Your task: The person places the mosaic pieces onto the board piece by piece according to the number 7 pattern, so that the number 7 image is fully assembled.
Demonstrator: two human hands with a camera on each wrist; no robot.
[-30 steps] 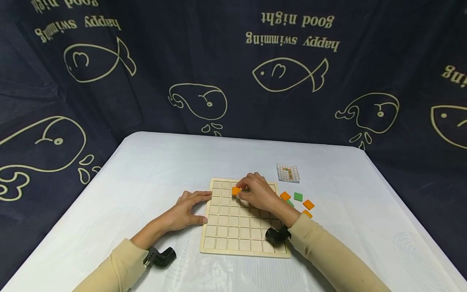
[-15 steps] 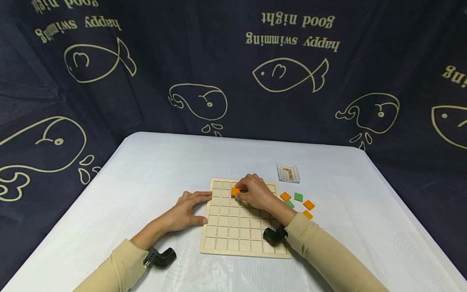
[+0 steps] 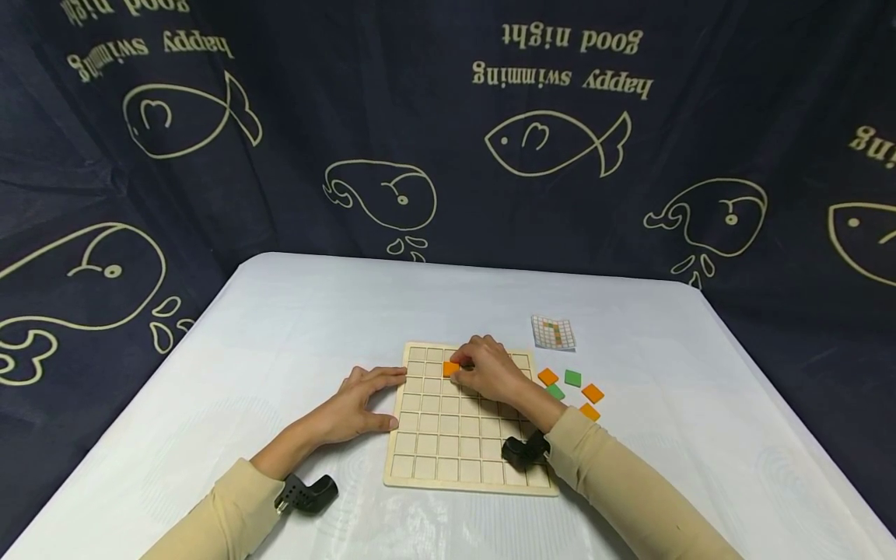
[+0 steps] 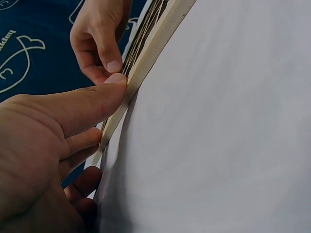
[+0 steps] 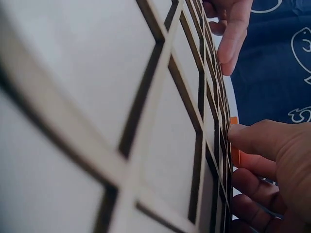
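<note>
A pale wooden grid board point(image 3: 428, 445) lies on the white table, its square cells divided by thin raised ridges. Thumb and fingers of my right hand point(image 3: 490, 369) pinch an orange square tile point(image 3: 449, 369) at a cell in the second row from the far edge. In the right wrist view a sliver of the orange tile point(image 5: 235, 158) shows between thumb and fingers, right at the board's surface. My left hand point(image 3: 355, 406) rests against the board's left edge, fingers spread and fairly straight; in the left wrist view its thumb point(image 4: 104, 92) touches the board's side.
Right of the board lie loose tiles: several orange ones such as an orange tile point(image 3: 592, 393), plus a green tile point(image 3: 572, 378) and another green tile point(image 3: 555, 391). Behind them sits a small pattern card point(image 3: 553, 333). A dark printed cloth point(image 3: 448, 155) hangs behind the table.
My right hand has shifted slightly left and toward me with the orange tile, which now sits lower over its cell. The left hand and the board have stayed put.
</note>
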